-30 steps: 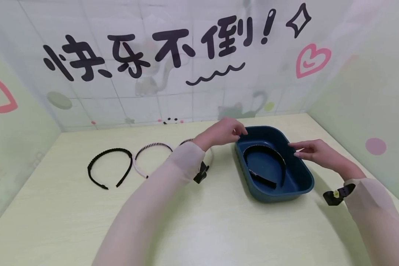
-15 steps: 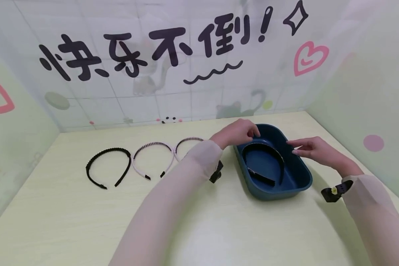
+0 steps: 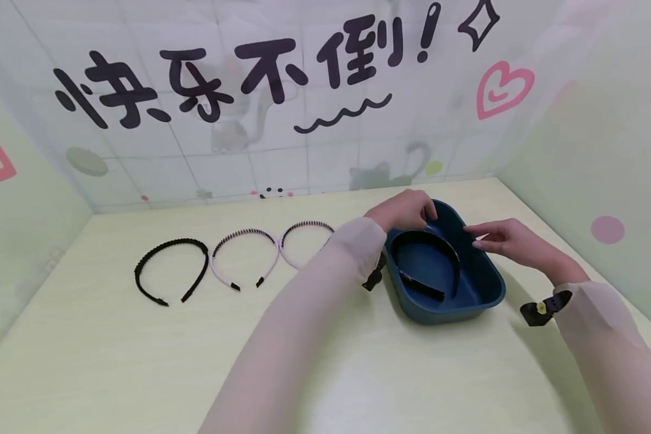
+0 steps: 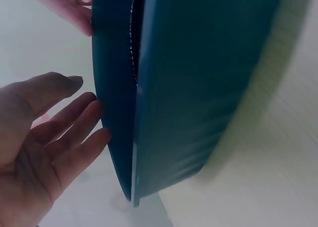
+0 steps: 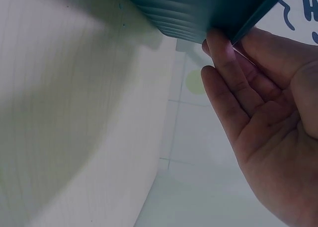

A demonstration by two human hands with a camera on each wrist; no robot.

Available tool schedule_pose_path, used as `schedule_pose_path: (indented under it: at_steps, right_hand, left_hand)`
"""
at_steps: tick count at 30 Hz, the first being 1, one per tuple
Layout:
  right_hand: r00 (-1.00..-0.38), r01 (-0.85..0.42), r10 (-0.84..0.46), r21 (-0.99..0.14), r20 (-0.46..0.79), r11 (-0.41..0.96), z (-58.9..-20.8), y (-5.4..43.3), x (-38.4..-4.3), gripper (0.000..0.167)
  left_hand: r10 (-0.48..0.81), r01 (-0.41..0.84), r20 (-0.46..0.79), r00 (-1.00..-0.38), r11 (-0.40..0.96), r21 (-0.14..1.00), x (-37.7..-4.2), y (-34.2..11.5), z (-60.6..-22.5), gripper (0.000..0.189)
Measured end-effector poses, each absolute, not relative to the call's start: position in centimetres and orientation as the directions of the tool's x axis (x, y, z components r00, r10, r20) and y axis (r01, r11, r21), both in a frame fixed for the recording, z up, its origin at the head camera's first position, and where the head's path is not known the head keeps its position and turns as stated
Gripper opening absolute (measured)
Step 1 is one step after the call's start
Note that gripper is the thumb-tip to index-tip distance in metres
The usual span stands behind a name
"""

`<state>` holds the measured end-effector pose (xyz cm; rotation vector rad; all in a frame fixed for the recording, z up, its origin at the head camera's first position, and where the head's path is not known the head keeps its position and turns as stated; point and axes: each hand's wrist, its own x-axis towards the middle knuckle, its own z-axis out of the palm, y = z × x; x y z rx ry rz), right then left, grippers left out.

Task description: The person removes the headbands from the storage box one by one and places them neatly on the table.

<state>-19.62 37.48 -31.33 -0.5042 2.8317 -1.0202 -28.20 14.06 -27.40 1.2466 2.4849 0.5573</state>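
Observation:
A dark blue plastic basin (image 3: 447, 314) stands at the right of the table. Inside it lies a wide black headband (image 3: 425, 235) with a sparkly edge. My left hand (image 3: 404, 209) is over the basin's far left part, holding nothing; in the left wrist view its fingers (image 4: 74, 120) are loosely bent and spread from the thumb. With thumb and fingers on either side of the rim, my right hand (image 3: 512, 242) pinches the basin's right wall, as the right wrist view shows.
On the table to the left lie a black braided headband (image 3: 173, 241) and two pale pink toothed headbands, one in the middle (image 3: 244, 232) and one farther right (image 3: 306, 224), partly behind my left sleeve (image 3: 304, 325). A printed wall (image 3: 222, 175) closes the back.
My left hand has moved right, from the basin's left rim to over its inside, uncovering more of the pink headbands. The right hand keeps its place at the rim. The head view shifts slightly.

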Motion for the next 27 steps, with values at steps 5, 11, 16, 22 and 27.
schedule_pose_path:
  at_steps: [5,11,16,22,27]
  right_hand:
    - [-0.935,-0.296,-0.353,-0.625,0.034,0.722,-31.3,37.6,-19.8,0.038]
    - [-0.934,-0.287,-0.356,-0.637,0.022,0.715,-31.3,37.7,-19.8,0.039]
    - [-0.933,-0.292,-0.359,-0.632,0.023,0.718,-31.1,37.8,-19.8,0.038]
    - [-0.933,-0.287,-0.359,-0.652,0.023,0.702,-31.3,37.7,-20.0,0.038]
    - [-0.937,-0.277,-0.349,-0.656,0.021,0.702,-31.3,37.6,-20.0,0.038]
  left_hand:
    - [0.814,0.685,-0.111,-0.571,0.546,0.482,-28.3,15.0,-27.6,0.031]
    - [0.796,0.668,-0.157,-0.585,0.582,0.464,-28.0,16.0,-27.3,0.034]
    - [0.787,0.676,-0.191,-0.587,0.606,0.418,-28.1,17.0,-26.9,0.034]
    - [0.747,0.652,-0.216,-0.629,0.658,0.377,-28.4,17.7,-27.3,0.037]
    - [0.735,0.641,-0.202,-0.647,0.668,0.378,-28.7,18.3,-27.6,0.04]
